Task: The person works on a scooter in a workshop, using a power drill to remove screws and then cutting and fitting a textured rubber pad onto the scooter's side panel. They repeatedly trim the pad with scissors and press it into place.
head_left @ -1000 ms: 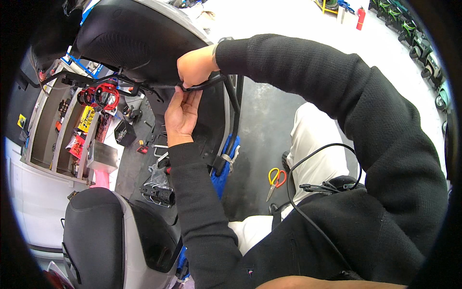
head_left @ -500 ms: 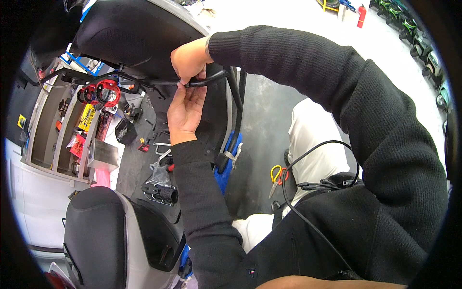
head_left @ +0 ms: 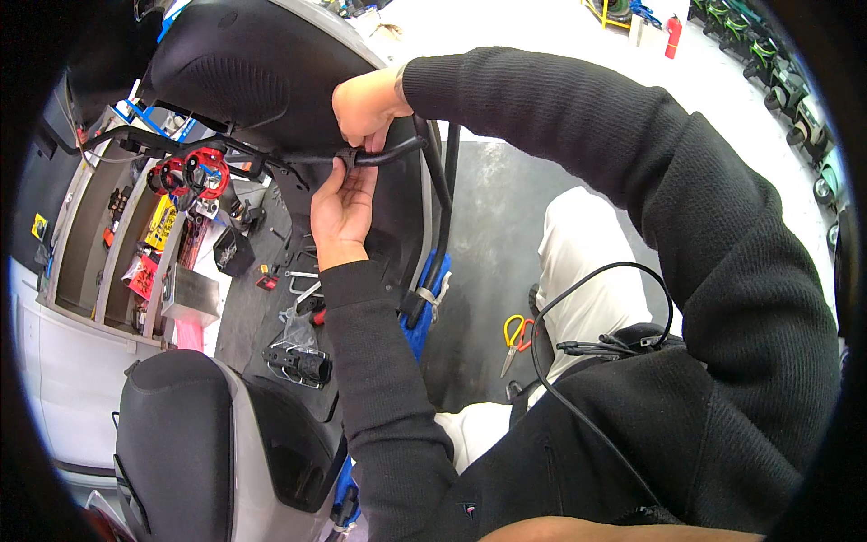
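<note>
A black metal tube (head_left: 393, 155) runs across the dark seat-side panel (head_left: 271, 81) of a scooter and joins upright black bars (head_left: 438, 181) at its right end. Around the tube sits a small black clamp-like fitting (head_left: 349, 159); its exact kind is unclear. From below, my left hand (head_left: 341, 217) pinches this fitting between thumb and fingers, palm turned up. My right hand (head_left: 366, 107) reaches down from above, fingers bent and closed against the same fitting. Its fingertips are partly hidden behind the knuckles and the tube.
Left of my hands is a red ringed part (head_left: 206, 173) on the black frame. Beyond it stands a shelf (head_left: 86, 253) of parts. A second scooter seat (head_left: 172, 434) is at lower left. Scissors (head_left: 512, 345) lie on the floor by my leg. A black cable (head_left: 578, 397) loops across my lap.
My right hand has shifted slightly right and its fingers show more over the tube. The small black fitting is more visible between both hands. My left hand stays nearly in place.
</note>
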A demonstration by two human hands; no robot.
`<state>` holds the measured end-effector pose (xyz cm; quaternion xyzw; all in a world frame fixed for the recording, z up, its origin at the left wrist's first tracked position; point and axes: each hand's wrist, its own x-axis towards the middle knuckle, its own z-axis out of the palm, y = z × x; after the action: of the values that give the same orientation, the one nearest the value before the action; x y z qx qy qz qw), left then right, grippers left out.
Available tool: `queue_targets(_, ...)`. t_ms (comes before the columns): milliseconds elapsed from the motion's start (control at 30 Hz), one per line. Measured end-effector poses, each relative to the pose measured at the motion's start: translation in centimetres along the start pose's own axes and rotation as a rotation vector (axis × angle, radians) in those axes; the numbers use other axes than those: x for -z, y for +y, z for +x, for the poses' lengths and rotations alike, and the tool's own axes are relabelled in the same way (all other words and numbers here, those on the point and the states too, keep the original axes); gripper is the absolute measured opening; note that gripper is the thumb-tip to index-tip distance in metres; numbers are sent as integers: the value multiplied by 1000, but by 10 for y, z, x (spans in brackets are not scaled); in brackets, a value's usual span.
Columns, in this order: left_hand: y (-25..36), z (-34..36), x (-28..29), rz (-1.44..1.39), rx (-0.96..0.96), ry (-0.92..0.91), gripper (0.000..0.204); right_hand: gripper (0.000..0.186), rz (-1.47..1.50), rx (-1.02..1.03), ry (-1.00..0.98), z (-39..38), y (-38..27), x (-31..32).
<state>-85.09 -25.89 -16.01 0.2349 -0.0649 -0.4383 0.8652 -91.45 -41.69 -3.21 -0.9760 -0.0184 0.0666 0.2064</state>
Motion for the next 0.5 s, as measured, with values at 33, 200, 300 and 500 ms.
queue_targets(33, -1, 1, 2, -9, -4, -22, 17, 22, -259, 282, -102, 4, 6, 7)
queue_targets(200, -5, 10, 14, -64, -30, -107, 16, 24, -366, -40, -53, 13, 1, -6)
queue_targets(300, -8, 14, 22, -124, -19, -168, 15, 25, -422, -91, 245, -16, -6, -27)
queue_targets(500, -13, 13, 24, -71, -38, -254, 16, 16, -91, -25, 762, -52, -23, -73)
